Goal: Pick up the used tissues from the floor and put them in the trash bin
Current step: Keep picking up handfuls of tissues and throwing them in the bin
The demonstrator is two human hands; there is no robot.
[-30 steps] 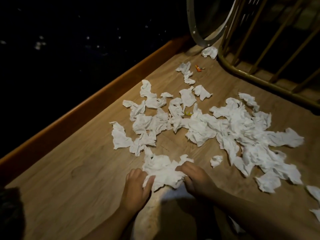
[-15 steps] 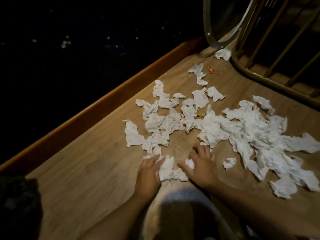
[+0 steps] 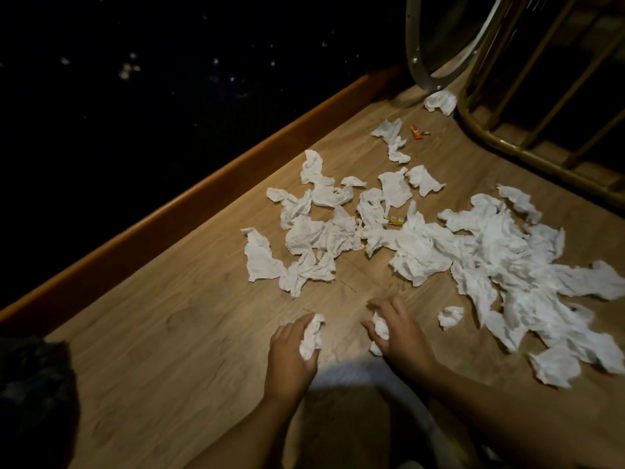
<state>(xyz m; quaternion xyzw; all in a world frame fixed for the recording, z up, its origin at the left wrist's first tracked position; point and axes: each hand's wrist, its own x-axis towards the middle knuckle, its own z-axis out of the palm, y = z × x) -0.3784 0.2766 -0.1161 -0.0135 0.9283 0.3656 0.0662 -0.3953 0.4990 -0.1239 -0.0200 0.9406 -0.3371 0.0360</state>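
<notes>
Several crumpled white tissues (image 3: pixel 490 252) lie scattered over the wooden floor (image 3: pixel 169 333), densest at the right. My left hand (image 3: pixel 291 353) grips a wad of tissue (image 3: pixel 311 336) low over the floor. My right hand (image 3: pixel 399 330) holds another wad of tissue (image 3: pixel 380 328) beside it. A small loose tissue (image 3: pixel 449 316) lies just right of my right hand. The round metal rim (image 3: pixel 419 66) at the top may be the trash bin; I cannot tell for sure.
A wooden baseboard (image 3: pixel 203 198) runs diagonally along the dark wall at the left. A brass-coloured railing (image 3: pixel 507 143) stands at the top right. A small orange item (image 3: pixel 417 132) and a yellow scrap (image 3: pixel 395 220) lie among the tissues. A pale rounded object (image 3: pixel 372 374) sits between my arms.
The big tissue clump between my hands has been split and squeezed into two wads, one in each hand. My hands have moved apart.
</notes>
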